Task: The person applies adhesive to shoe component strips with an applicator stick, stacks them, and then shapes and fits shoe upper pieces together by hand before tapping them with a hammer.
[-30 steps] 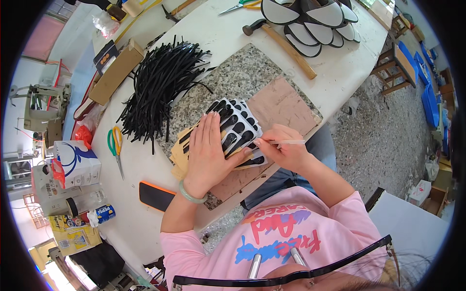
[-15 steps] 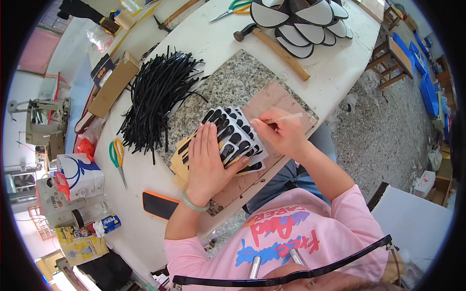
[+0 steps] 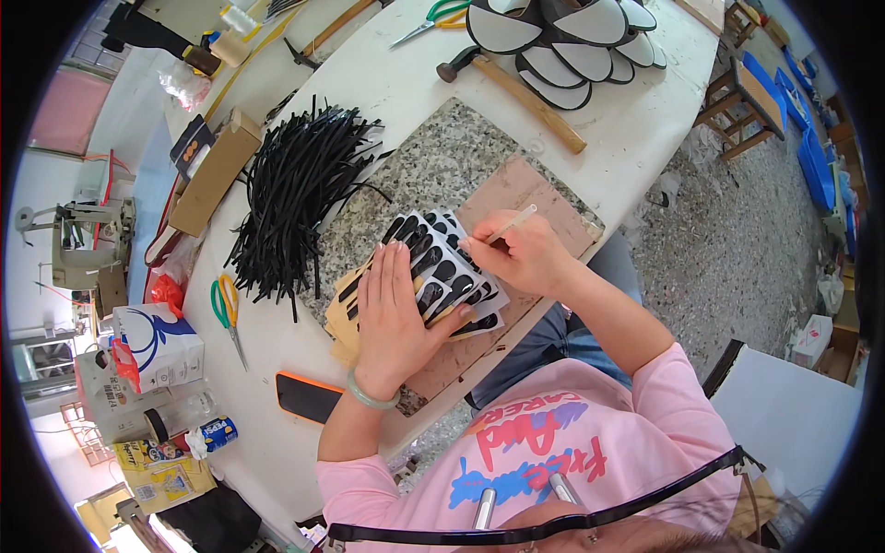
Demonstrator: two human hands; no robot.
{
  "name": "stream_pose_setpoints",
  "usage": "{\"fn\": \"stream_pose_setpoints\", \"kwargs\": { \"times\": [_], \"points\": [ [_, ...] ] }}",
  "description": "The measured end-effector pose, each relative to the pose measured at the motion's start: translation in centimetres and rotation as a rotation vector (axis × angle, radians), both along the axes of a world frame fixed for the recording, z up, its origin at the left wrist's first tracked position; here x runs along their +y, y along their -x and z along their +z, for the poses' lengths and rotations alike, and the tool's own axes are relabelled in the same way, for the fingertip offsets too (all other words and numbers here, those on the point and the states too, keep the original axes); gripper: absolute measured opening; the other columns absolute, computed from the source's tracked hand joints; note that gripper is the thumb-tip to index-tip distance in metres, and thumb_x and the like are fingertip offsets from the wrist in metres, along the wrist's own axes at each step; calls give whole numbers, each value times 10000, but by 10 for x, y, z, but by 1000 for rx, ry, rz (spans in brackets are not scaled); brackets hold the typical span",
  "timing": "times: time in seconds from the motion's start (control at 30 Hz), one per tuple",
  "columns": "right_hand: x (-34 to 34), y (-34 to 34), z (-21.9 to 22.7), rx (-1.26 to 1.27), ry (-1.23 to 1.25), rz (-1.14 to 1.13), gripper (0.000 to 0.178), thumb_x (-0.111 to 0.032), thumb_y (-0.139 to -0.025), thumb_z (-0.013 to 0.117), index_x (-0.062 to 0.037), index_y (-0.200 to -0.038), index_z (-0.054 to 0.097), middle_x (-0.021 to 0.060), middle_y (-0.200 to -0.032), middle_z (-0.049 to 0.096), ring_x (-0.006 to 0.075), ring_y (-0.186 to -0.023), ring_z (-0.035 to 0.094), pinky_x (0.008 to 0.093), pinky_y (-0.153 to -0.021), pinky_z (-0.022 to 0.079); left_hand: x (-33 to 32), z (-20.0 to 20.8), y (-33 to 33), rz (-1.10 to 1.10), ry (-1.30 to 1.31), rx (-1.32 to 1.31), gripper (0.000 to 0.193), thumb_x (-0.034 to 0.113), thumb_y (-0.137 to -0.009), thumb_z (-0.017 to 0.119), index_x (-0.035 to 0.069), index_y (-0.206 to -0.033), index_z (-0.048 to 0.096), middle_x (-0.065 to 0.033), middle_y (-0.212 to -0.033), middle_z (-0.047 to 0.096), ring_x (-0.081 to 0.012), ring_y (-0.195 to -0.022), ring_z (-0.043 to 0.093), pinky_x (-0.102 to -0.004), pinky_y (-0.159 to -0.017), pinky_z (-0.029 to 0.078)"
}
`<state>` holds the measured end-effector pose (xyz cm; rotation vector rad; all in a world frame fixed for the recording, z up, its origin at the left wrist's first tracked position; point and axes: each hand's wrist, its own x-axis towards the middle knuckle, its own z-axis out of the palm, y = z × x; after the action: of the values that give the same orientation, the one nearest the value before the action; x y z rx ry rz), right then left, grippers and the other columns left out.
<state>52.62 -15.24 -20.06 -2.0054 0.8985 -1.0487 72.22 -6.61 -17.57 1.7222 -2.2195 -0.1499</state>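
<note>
Bright, even daylight fills the sharp view, shadows fall soft and short, and the fisheye lens bends straight edges toward a black rim.

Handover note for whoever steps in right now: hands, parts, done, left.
Left hand: flat, palm down, pressing the black-and-white patterned sheet onto the brown board.
Right hand: gripping a thin white pen, tip at the sheet's upper edge.
Parts: sheet lies on tan pieces over the granite slab; pile of black straps to the left, green scissors near the table edge, hammer further back.
Done: sheet positioned and held.
Left: how much marking remains cannot be told.
</note>
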Motion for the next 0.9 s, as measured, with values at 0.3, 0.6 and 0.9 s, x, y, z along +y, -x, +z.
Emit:
{"fn": "stream_pose_setpoints", "kwargs": {
  "times": [0.3, 0.6, 0.9],
  "points": [
    [-32, 26, 4, 66, -442, -174, 218, -221, -833, 672, -29, -828, 571, 44, -677, 627, 103, -561, 554, 267, -528, 444, -7, 26, -25, -98, -306, 165, 1197, 529, -624, 790, -109, -1417, 159, -303, -1454, 241, -412, -1366, 240, -458, -1119, 196],
    [-47, 34, 4, 266, 57, -415, 311, -264, -831, 685, 1, -985, 629, 73, -634, 567, 132, -607, 532, 278, -563, 445, -51, 34, -79, -172, -619, 34, 1251, 572, -584, 791, -82, -1435, 148, -298, -1474, 189, -419, -1383, 163, -426, -1137, 164],
    [83, 55, 27, 240, -983, 406, 286, -284, -893, 622, -8, -951, 666, 56, -699, 665, 106, -567, 621, 261, -534, 504, -45, 24, -66, 30, -782, 382, 1010, 512, -545, 840, -85, -1248, 429, -223, -1159, 529, -333, -1160, 455, -396, -1014, 349]
  ]
}}
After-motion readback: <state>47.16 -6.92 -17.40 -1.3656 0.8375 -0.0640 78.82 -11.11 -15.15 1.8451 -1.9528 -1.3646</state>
